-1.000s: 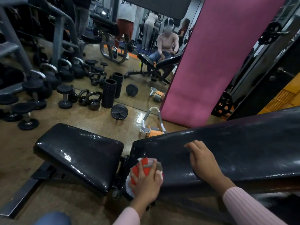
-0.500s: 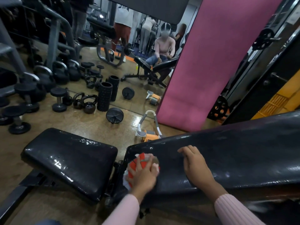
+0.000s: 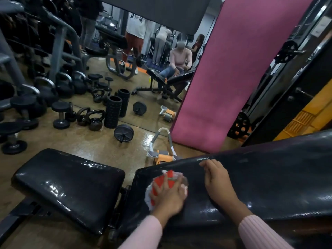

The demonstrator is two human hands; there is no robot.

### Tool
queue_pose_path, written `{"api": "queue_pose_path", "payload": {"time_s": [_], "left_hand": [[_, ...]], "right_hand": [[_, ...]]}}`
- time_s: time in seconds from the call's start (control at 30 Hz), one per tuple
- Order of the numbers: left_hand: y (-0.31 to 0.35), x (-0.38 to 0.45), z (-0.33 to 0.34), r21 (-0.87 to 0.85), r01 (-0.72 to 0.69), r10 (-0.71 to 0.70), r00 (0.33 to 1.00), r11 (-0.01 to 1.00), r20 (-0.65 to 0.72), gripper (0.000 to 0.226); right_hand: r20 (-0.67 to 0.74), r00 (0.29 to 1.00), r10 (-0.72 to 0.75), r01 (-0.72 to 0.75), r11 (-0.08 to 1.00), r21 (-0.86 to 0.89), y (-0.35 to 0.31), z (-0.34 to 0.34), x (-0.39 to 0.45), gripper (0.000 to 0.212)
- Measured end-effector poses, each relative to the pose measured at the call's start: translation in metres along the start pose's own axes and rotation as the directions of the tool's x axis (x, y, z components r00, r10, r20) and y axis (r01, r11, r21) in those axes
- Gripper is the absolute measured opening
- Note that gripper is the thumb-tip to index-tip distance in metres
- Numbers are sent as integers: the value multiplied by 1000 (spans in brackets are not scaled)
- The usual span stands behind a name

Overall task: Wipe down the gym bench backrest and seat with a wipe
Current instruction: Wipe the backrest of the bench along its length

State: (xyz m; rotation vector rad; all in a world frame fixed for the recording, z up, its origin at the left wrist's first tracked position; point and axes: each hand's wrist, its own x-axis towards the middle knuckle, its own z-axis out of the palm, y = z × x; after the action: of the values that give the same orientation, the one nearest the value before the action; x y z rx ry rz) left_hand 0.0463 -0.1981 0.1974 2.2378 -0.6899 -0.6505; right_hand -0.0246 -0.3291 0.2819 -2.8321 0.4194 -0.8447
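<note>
Your left hand (image 3: pixel 168 195) is flat on the wipe (image 3: pixel 161 184), fingers spread and pressing it down onto the backrest (image 3: pixel 269 180), right at the backrest's lower end beside the gap to the seat (image 3: pixel 68 186). The wipe is red and white, bunched under your palm, with its white edge showing on the side toward the seat. Your right hand (image 3: pixel 218 182) lies on the backrest just beside the wipe, farther up the pad, fingers together and reaching to the pad's far edge, holding nothing. Both pink sleeves come in from the near side of the backrest.

The backrest is glossy black and rises away from the seat. The seat sits apart from it across a narrow gap, also black and shiny.

Past the backrest's far edge an orange and grey roller (image 3: pixel 161 155) rests on the floor, near the foot of a pink mat (image 3: pixel 233 78) that stands upright. Farther out from the backrest, a foam roller (image 3: pixel 112 112) stands on end with kettlebells (image 3: pixel 93 119) just beside it, and a wheel (image 3: pixel 124 133) lies between them and the seat.
</note>
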Motion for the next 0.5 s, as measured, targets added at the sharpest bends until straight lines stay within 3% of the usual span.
{"api": "queue_pose_path", "payload": {"time_s": [0.1,0.17,0.4,0.5], "left_hand": [[44,-5,14,61,-178,176,984,982,22,48],[65,19,7,95,-211,205,976,973,69,53],[36,77,-21,-15,34,-33,999,999,40,47],[43,68,-8,19,1,-2,999,1000,33,49]], "right_hand": [[-30,998,59,-58,997,43,1,0,1,32],[-49,995,83,-79,993,83,-1,-1,1,24],[-2,997,83,-82,995,56,1,13,1,34],[99,989,111,-119,990,76,0,22,9,26]]}}
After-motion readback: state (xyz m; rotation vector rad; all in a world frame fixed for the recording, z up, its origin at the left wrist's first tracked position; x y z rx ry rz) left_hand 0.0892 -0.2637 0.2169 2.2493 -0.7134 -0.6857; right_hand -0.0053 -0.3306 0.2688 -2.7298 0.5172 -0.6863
